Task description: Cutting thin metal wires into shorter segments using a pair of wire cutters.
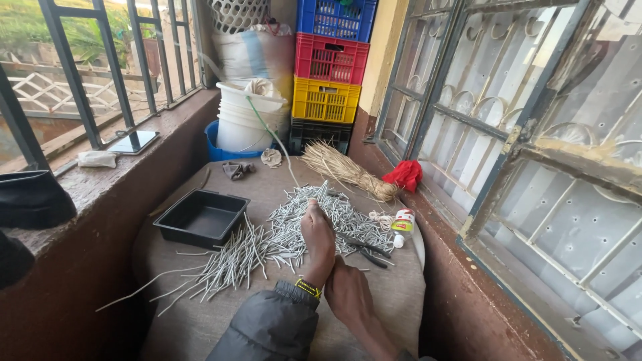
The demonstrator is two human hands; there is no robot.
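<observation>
A wide pile of thin grey sticks [281, 230] lies spread over the brown cloth-covered table [200, 321]. My left hand [317, 235], in a grey sleeve with a yellow and black wristband, lies on the pile with its fingers curled down around a few sticks. My right hand [348, 293] sits just behind it and touches the left wrist. Its back faces the camera and its fingers are hidden. An empty black plastic tray [200, 217] stands to the left of the pile.
Black pliers [366, 251] and a small glue bottle [402, 226] lie right of the pile. A straw bundle [342, 171], red cloth [404, 175], white buckets [251, 117] and stacked crates [328, 80] stand at the far end. A phone [134, 142] lies on the left ledge.
</observation>
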